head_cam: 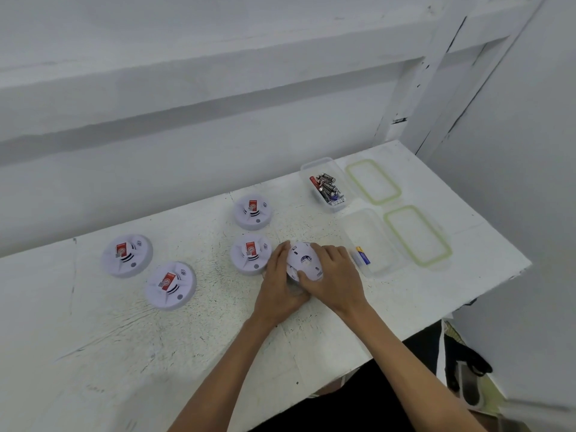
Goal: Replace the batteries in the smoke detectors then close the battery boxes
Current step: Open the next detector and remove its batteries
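I hold a white smoke detector (303, 259) upside down over the white table (436, 288), its back side facing up. My left hand (279, 286) grips its left and lower edge. My right hand (335, 275) curls over its right side with fingers on the back cover. Several other detectors lie face up with red labels: one (253, 211) at the back, one (250, 257) just left of my hands, and two (127, 255) (170, 285) further left.
A clear box (311, 169) holding several black batteries stands at the back right. A nearer clear box (378, 244) holds one blue-and-yellow battery (362, 256). Two green-rimmed lids (372, 181) (417, 234) lie to their right. The table's edge runs close on the right.
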